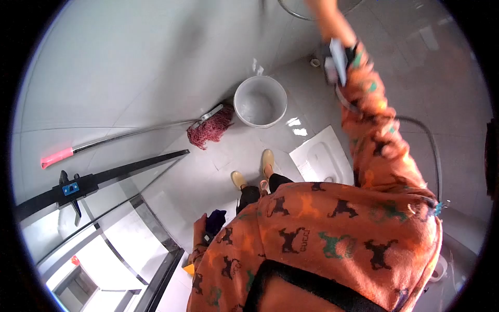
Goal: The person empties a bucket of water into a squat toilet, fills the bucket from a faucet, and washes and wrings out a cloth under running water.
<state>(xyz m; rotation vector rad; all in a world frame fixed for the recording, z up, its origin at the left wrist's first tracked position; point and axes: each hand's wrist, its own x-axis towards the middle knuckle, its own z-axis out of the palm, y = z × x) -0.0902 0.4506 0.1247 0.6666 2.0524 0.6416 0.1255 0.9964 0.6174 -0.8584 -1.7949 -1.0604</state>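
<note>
Low on the left, my left hand (200,226) is closed around a bunched dark purple cloth (215,221), close to my body. My right arm stretches up and away along the wall in an orange patterned sleeve. Only the wrist end of my right hand (323,5) shows at the top edge, and its fingers are cut off. A thin curved hose (292,13) runs near that hand. Strapped on the right forearm is a dark device (336,61), blurred by motion.
A white bucket (260,125) stands against the wall, beside a mop with a red head (210,128) and pink handle (57,157). A squat toilet (322,157) is set in the floor to the right. A glass door with a black handle (73,190) is at left.
</note>
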